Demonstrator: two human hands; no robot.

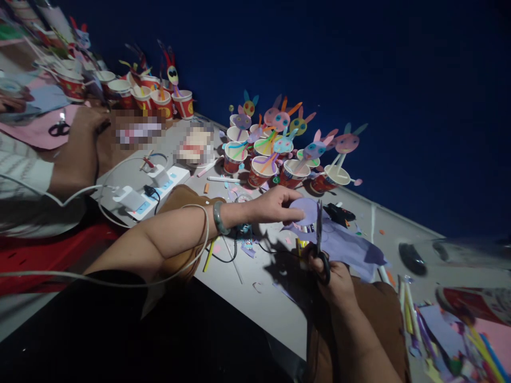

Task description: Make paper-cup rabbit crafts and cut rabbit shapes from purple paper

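Observation:
My left hand point(281, 205), with a bangle on its wrist, pinches a rounded piece of purple paper point(302, 210) between thumb and fingers. My right hand point(333, 279) is wrapped round the black handles of a pair of scissors point(319, 229). Their blades point upward at the right edge of the rounded piece. More purple paper point(355, 247) spreads to the right, behind the scissors; whether it joins the held piece I cannot tell. A black glue gun point(339, 213) lies just beyond it. Paper scraps point(248, 249) are strewn on the table below my left wrist.
Red paper cups point(263, 173) with paper animal heads on sticks stand behind my hands. A power strip point(162, 191) with plugged-in chargers lies left, and a white cable point(159, 283) crosses my left arm. A co-worker's arm point(75, 154) rests at far left. Coloured sticks point(413, 308) lie right.

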